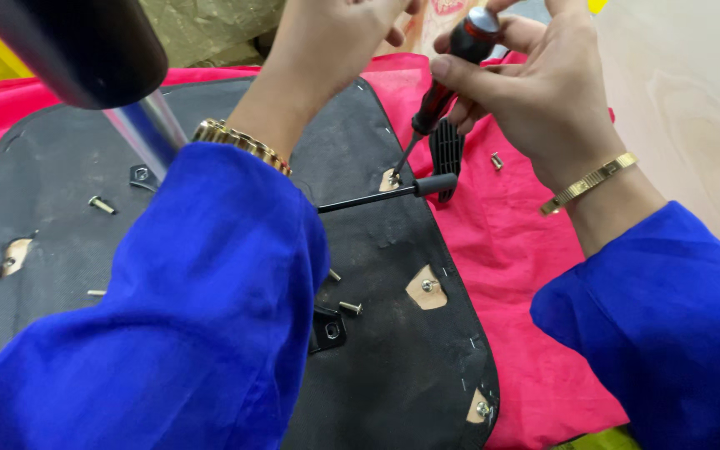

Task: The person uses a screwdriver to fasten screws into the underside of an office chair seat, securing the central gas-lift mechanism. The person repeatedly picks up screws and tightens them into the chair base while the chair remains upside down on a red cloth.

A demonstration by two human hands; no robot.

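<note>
My right hand grips the red and black handle of a screwdriver, whose tip rests on a screw in a cut-out hole of the black fabric-covered seat underside. My left hand is raised at the top of the view, fingers curled near the screwdriver's top; whether it holds anything is hidden. Both arms wear blue sleeves and gold wristbands. A black lever with a grip juts out from under my left arm.
Loose screws lie on the seat, another on the pink cloth. A chrome post with a black cap rises at the left. Black ribbed part lies by the seat edge. Pale wooden surface at right.
</note>
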